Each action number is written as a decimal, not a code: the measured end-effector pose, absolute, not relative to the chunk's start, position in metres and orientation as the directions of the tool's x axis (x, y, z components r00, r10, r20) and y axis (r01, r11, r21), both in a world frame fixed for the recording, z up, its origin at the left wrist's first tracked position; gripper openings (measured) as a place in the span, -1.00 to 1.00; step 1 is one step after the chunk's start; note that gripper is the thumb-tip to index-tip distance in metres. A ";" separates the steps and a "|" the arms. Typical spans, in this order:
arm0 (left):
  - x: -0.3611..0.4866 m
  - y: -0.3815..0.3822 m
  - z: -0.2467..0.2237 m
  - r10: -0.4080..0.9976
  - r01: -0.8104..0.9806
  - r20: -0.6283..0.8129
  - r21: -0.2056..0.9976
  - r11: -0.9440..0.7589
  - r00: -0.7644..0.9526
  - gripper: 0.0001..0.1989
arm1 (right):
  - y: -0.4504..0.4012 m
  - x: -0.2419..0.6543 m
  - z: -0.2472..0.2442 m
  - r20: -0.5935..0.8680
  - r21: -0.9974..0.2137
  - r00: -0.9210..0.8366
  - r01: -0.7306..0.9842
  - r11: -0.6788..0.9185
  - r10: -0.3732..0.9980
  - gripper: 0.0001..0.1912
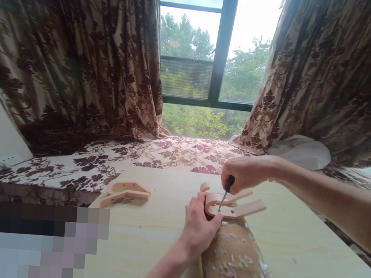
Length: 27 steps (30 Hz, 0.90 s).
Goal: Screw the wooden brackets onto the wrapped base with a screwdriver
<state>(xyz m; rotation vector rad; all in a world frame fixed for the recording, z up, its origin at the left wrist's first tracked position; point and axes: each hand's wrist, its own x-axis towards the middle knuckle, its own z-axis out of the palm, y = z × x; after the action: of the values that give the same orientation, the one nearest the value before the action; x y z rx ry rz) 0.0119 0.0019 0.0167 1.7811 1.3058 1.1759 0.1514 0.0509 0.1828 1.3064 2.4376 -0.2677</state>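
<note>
In the head view, my right hand (248, 172) is closed around the black handle of a screwdriver (230, 183). The shaft slants down and its tip meets a pale wooden piece with a rounded end (251, 208). A dark spot, a hole or screw head, shows beside the tip. My left hand (197, 226) grips the rounded end of that piece, thumb at the near edge and fingers on the far side. Beneath it lies a brown cardboard box (236, 261), wrapped in clear film and strewn with small pale bits. Its contact with the piece is partly hidden by my left hand.
Angled wooden pieces (127, 194) lie at the left of the pale wooden tabletop (152, 247), with small dark items beside them. A small round wooden part (204, 186) sits behind my left hand. Beyond are a flower-patterned ledge (172, 150), curtains and a window. A blurred patch covers the lower left.
</note>
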 end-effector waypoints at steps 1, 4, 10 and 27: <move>0.012 0.002 0.017 0.950 0.390 0.292 0.867 -0.311 0.110 -0.57 | 0.051 0.151 0.183 -0.412 -0.004 -0.495 0.840 0.542 0.765 -0.66; 0.012 0.002 0.017 0.951 0.397 0.291 0.865 -0.308 0.103 -0.59 | 0.049 0.151 0.183 -0.422 0.002 -0.474 0.852 0.524 0.773 -0.65; 0.011 0.000 0.020 0.949 0.404 0.296 0.859 -0.314 0.108 -0.66 | 0.041 0.152 0.185 -0.369 -0.004 -0.528 0.824 0.567 0.765 -0.54; 0.010 -0.002 0.019 0.953 0.408 0.286 0.862 -0.300 0.096 -0.64 | 0.039 0.145 0.188 -0.392 0.082 -0.490 0.825 0.560 0.779 -0.52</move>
<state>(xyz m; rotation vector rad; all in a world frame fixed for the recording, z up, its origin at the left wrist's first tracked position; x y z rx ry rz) 0.0105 -0.0018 0.0194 1.7805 1.3365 1.1728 0.1449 0.0388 0.1883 1.3043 2.4122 -0.1632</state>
